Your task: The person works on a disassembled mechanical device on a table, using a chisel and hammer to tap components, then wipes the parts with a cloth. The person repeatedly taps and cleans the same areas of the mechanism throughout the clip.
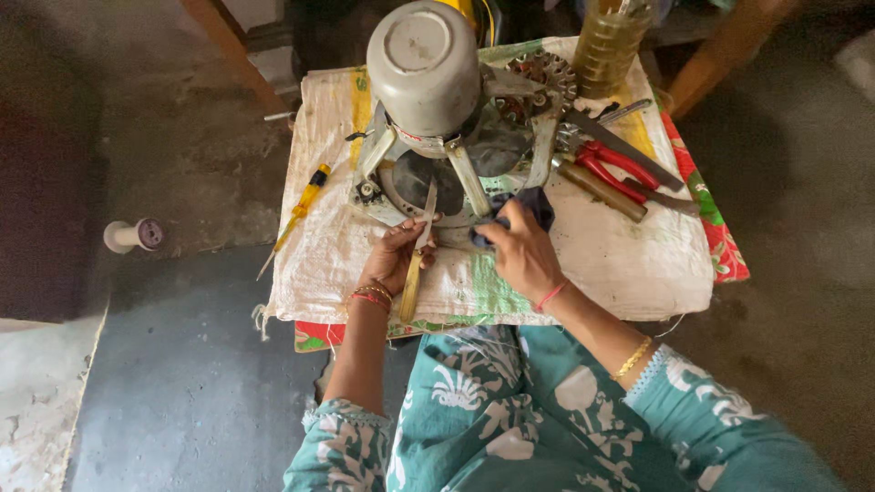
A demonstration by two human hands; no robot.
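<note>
My left hand [394, 257] grips a flat metal tool with a pale wooden handle [415, 273], its blade tip resting against the base of a grey motor assembly [428, 82]. My right hand [521, 253] presses a dark blue cloth [533, 205] onto the metal frame at the motor's foot. The motor stands upright on a white woven sack [620, 264] that covers a small low table.
A yellow-handled screwdriver [305, 200] lies at the sack's left edge. Red-handled pliers [620, 169], a wooden-handled tool [597, 189] and a toothed metal disc [542, 73] lie to the right. A jar of amber liquid [609, 41] stands behind. A white spool [135, 235] sits on the floor, left.
</note>
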